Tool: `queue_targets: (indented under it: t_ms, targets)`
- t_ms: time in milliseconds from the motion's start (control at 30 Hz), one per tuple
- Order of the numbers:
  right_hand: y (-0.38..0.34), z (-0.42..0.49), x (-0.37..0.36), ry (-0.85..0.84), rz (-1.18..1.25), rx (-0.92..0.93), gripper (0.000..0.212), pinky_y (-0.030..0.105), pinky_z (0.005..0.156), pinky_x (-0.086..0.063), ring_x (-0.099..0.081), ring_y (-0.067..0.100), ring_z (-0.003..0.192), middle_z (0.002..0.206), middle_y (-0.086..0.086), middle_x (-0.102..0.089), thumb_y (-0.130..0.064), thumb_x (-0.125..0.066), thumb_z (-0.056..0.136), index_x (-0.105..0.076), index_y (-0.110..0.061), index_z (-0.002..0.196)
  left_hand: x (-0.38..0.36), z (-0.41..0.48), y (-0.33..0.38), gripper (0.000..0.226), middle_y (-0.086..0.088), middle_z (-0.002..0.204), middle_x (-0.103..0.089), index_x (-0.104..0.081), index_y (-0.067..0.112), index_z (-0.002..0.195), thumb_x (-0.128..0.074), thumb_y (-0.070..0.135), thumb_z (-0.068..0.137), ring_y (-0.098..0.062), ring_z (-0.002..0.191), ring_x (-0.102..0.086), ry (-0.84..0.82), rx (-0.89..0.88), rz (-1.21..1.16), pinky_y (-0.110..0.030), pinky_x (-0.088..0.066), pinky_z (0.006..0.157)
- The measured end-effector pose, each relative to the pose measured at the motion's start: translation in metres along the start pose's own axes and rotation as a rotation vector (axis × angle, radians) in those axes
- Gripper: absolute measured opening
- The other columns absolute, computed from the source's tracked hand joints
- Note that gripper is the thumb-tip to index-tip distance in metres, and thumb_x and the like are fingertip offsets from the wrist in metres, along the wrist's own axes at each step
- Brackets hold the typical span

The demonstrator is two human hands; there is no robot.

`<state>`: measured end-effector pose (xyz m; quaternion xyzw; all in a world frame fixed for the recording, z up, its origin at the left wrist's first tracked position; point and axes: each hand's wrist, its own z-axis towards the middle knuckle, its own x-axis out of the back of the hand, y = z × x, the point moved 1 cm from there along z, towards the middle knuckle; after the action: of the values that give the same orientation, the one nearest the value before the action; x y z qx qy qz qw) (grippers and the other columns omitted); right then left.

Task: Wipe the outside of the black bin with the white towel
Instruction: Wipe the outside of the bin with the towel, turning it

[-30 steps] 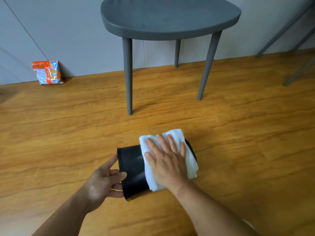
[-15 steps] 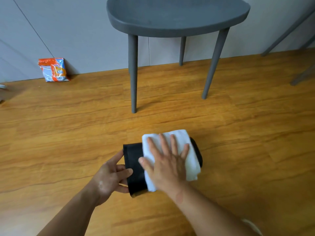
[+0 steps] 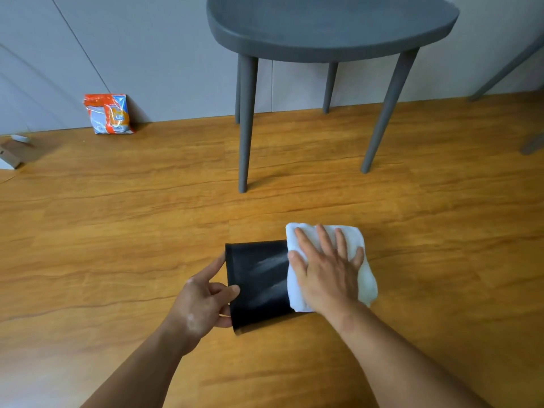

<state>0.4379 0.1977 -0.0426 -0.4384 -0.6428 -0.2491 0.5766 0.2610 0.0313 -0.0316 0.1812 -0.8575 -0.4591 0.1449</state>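
Observation:
The black bin [image 3: 259, 284] lies on its side on the wooden floor, its open rim facing left. My left hand [image 3: 203, 301] grips that rim, thumb on the outer wall and fingers curled at the opening. A folded white towel [image 3: 365, 278] is draped over the bin's right end and hides its base. My right hand [image 3: 326, 272] lies flat on the towel with fingers spread, pressing it against the bin. Pale streaks show on the bare black wall between my hands.
A grey chair [image 3: 329, 28] stands just beyond the bin, its front left leg [image 3: 245, 128] closest. An orange and blue packet [image 3: 108, 113] leans against the grey wall at the far left. More grey legs [image 3: 506, 69] show at the right edge.
My right hand has slid the towel rightward along the bin, from its middle to its closed end, uncovering more black wall. My left hand has kept its grip on the rim.

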Motion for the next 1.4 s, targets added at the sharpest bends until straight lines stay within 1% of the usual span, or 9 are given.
queue_targets:
  t_ms: [167, 233, 400, 600, 767, 900, 1000, 1167, 1400]
  targets:
    - [-0.076, -0.039, -0.024, 0.046, 0.087, 0.196, 0.057, 0.075, 0.112, -0.003, -0.015, 0.036, 0.154, 0.165, -0.002, -0.028, -0.059, -0.024, 0.099, -0.03, -0.046, 0.154, -0.004, -0.003, 0.001, 0.068, -0.015, 0.074, -0.064, -0.039, 0.038, 0.154, -0.063, 0.006, 0.099, -0.03, 0.069, -0.068, -0.007, 0.008, -0.031, -0.043, -0.063, 0.066]
    - [-0.079, -0.041, -0.028, 0.066, 0.087, 0.268, 0.055, 0.072, 0.113, 0.0, -0.012, 0.034, 0.155, 0.166, -0.004, -0.025, -0.059, -0.025, 0.1, -0.027, -0.048, 0.154, -0.004, -0.006, 0.002, 0.067, -0.011, 0.071, -0.066, -0.039, 0.039, 0.153, -0.064, 0.008, 0.098, -0.026, 0.068, -0.071, -0.029, 0.008, -0.041, -0.04, -0.063, 0.065]
    - [-0.01, 0.002, -0.006, 0.002, 0.019, 0.158, 0.056, 0.065, 0.118, 0.005, 0.001, 0.022, 0.155, 0.169, -0.014, -0.007, -0.066, -0.01, 0.098, -0.002, -0.058, 0.153, -0.004, -0.007, 0.003, 0.069, -0.013, 0.073, -0.068, -0.034, 0.036, 0.156, -0.06, 0.005, 0.1, -0.028, 0.071, -0.074, -0.028, 0.019, -0.102, -0.035, -0.06, 0.061]
    - [0.007, 0.016, 0.004, -0.034, 0.046, -0.073, 0.053, 0.07, 0.115, -0.003, 0.001, 0.028, 0.154, 0.169, -0.007, -0.011, -0.061, -0.011, 0.101, -0.015, -0.053, 0.154, -0.007, -0.006, 0.003, 0.071, -0.013, 0.076, -0.068, -0.031, 0.036, 0.157, -0.058, 0.002, 0.1, -0.03, 0.071, -0.074, -0.063, 0.039, -0.135, -0.038, -0.062, 0.061]
    - [-0.084, -0.031, -0.019, 0.067, 0.103, 0.187, 0.057, 0.077, 0.111, -0.007, -0.02, 0.036, 0.152, 0.161, -0.002, -0.035, -0.058, -0.028, 0.096, -0.037, -0.044, 0.151, -0.005, -0.003, -0.002, 0.07, -0.025, 0.086, -0.067, -0.034, 0.035, 0.157, -0.062, 0.006, 0.099, -0.038, 0.077, -0.073, -0.074, 0.044, -0.078, -0.051, -0.064, 0.07]
    - [-0.065, -0.022, -0.015, 0.034, 0.091, 0.261, 0.055, 0.066, 0.116, 0.01, -0.004, 0.025, 0.156, 0.168, -0.009, -0.018, -0.062, -0.017, 0.1, -0.018, -0.053, 0.154, -0.003, -0.003, -0.004, 0.069, -0.027, 0.088, -0.068, -0.035, 0.035, 0.156, -0.061, 0.006, 0.099, -0.038, 0.08, -0.076, -0.063, 0.022, -0.06, -0.041, -0.063, 0.065]
    - [-0.013, 0.013, -0.001, 0.004, 0.08, 0.094, 0.056, 0.061, 0.119, 0.008, -0.004, 0.021, 0.155, 0.168, -0.008, -0.014, -0.065, -0.011, 0.1, -0.014, -0.053, 0.154, -0.002, -0.002, -0.004, 0.071, -0.029, 0.091, -0.069, -0.031, 0.034, 0.158, -0.06, 0.005, 0.1, -0.039, 0.082, -0.076, -0.073, 0.019, -0.065, -0.038, -0.063, 0.064]
    - [0.017, 0.038, 0.01, -0.065, 0.095, -0.122, 0.054, 0.065, 0.115, -0.01, -0.015, 0.026, 0.151, 0.163, -0.008, -0.028, -0.064, -0.012, 0.1, -0.037, -0.048, 0.146, -0.004, -0.005, -0.005, 0.073, -0.034, 0.102, -0.069, -0.028, 0.036, 0.158, -0.058, 0.004, 0.101, -0.044, 0.088, -0.075, -0.111, 0.026, -0.092, -0.043, -0.063, 0.067]
    - [-0.089, -0.009, -0.008, -0.003, 0.058, 0.187, 0.061, 0.072, 0.111, 0.01, -0.013, 0.033, 0.15, 0.161, -0.007, -0.028, -0.065, -0.008, 0.097, -0.028, -0.043, 0.15, -0.006, 0.0, -0.008, 0.07, -0.042, 0.104, -0.06, -0.032, 0.031, 0.158, -0.058, 0.002, 0.1, -0.047, 0.09, -0.073, -0.109, 0.027, -0.028, -0.045, -0.064, 0.068]
